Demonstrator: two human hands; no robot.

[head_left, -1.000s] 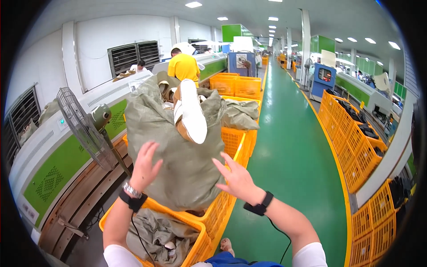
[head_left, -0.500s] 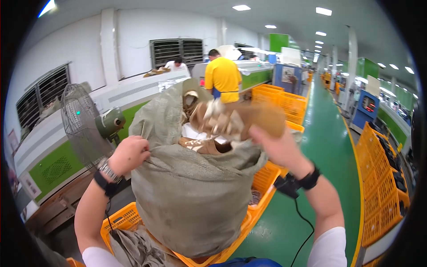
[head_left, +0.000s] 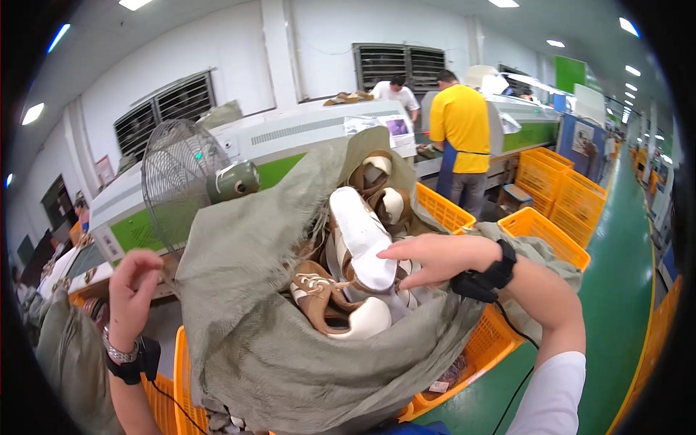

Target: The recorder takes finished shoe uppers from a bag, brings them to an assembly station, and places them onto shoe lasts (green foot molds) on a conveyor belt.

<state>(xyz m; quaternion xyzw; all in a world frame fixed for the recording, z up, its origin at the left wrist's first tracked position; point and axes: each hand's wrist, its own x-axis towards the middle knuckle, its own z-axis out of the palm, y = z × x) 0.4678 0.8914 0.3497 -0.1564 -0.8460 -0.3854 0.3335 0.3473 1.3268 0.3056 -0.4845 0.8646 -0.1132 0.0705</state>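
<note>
A big grey-green sack (head_left: pixel 290 348) stands open in the middle, resting on yellow crates (head_left: pixel 500 341) and stuffed with brown and white shoes (head_left: pixel 326 304). The right hand (head_left: pixel 428 257) reaches into the sack's mouth, its fingers closed on a shoe with a white sole (head_left: pixel 360 235) that sticks up among the others. The left hand (head_left: pixel 134 293) is raised beside the sack's left edge, fingers curled in a loose grip on nothing that shows. A fan (head_left: pixel 185 185) stands behind it. A person in a yellow shirt (head_left: pixel 459 119) works at the long machine beyond.
</note>
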